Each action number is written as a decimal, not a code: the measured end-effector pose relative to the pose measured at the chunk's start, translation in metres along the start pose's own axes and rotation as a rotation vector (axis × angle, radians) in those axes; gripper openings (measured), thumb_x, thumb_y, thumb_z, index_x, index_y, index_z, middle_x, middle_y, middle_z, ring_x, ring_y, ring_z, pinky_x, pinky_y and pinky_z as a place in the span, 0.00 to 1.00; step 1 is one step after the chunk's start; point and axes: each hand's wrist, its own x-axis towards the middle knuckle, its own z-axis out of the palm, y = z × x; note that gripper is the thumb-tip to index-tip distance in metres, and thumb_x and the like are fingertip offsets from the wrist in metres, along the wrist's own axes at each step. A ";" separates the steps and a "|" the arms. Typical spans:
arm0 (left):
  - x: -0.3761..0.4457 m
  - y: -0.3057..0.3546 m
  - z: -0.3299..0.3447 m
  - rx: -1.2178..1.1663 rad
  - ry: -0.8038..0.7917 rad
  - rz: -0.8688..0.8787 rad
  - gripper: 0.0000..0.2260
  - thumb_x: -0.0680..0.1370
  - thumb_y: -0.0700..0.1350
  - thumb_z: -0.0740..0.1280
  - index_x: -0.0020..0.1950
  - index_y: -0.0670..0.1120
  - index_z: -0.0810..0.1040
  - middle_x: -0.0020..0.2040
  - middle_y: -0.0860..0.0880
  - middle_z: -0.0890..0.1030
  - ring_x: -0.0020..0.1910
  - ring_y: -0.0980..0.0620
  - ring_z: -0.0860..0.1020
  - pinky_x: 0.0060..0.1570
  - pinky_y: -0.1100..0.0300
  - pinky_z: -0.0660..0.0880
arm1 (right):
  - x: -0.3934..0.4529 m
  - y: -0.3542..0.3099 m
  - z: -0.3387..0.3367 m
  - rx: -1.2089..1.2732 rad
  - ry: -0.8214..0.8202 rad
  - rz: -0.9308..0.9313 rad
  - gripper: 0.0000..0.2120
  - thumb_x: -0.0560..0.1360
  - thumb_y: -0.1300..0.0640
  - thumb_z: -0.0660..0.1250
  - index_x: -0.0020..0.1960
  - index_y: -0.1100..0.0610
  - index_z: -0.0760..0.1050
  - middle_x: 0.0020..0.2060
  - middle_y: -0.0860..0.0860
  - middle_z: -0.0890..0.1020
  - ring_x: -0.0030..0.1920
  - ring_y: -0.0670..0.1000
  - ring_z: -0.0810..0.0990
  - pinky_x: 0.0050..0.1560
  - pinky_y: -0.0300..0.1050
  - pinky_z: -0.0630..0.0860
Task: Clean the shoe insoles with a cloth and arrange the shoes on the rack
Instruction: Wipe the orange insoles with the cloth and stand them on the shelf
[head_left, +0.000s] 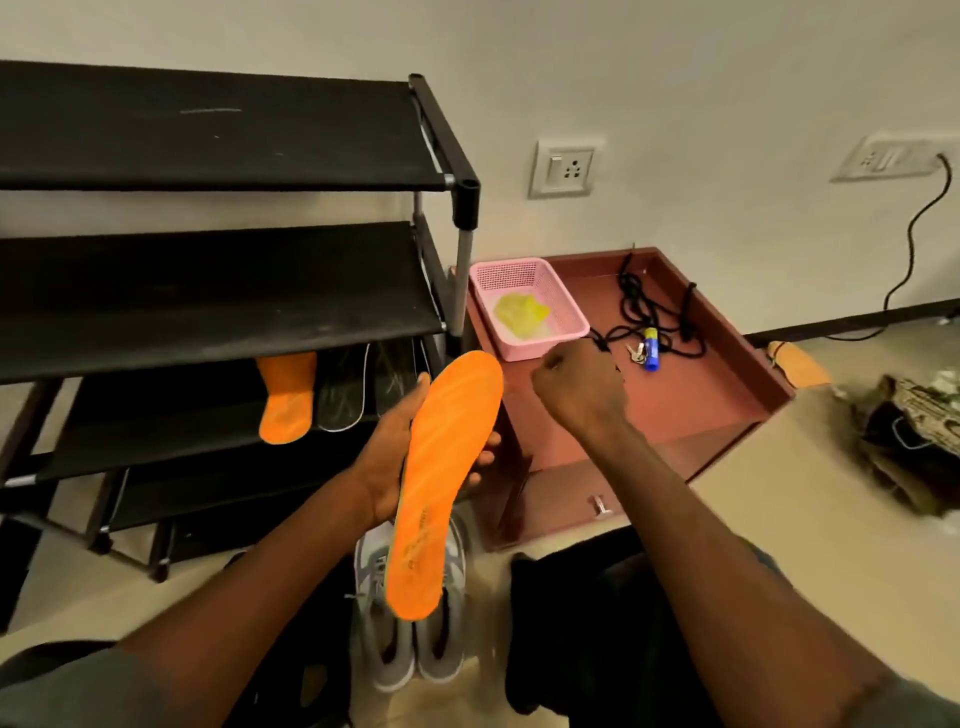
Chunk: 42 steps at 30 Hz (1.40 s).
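- Shoe rack (218, 291): left side running off the picture's edge.
- Grey shoes (410, 644): toes lying hidden behind the orange insole (441, 483).
- Right hand (576, 395): fingers curling away from view; contents unreadable.
- Bundle (914, 441) at right edge: blurring, unidentifiable.

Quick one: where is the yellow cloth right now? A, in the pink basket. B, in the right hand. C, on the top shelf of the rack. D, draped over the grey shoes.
A: the yellow cloth lies inside the pink basket, which sits on the reddish tray.

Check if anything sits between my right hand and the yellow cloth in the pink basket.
Only the pink basket's near wall lies between the right hand and the yellow cloth; reaching over it from above looks open.
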 end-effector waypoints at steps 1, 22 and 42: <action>0.006 0.003 -0.001 0.021 0.002 0.018 0.37 0.81 0.69 0.53 0.66 0.39 0.81 0.67 0.31 0.78 0.54 0.38 0.82 0.51 0.46 0.78 | 0.018 0.000 0.004 0.033 0.037 -0.006 0.08 0.74 0.57 0.66 0.41 0.57 0.82 0.41 0.57 0.84 0.45 0.63 0.82 0.39 0.43 0.71; 0.039 0.002 -0.022 -0.015 -0.022 -0.001 0.34 0.82 0.67 0.55 0.68 0.41 0.80 0.66 0.30 0.77 0.58 0.36 0.78 0.50 0.47 0.78 | 0.190 0.006 0.077 -0.191 0.066 -0.051 0.23 0.76 0.49 0.73 0.66 0.57 0.74 0.64 0.58 0.77 0.67 0.62 0.74 0.59 0.54 0.74; 0.036 0.005 -0.018 -0.024 -0.004 -0.020 0.32 0.81 0.67 0.56 0.67 0.43 0.82 0.65 0.31 0.79 0.58 0.35 0.79 0.51 0.46 0.76 | 0.202 0.016 0.055 0.055 0.131 0.092 0.17 0.75 0.65 0.67 0.63 0.57 0.78 0.60 0.58 0.82 0.60 0.62 0.80 0.54 0.50 0.78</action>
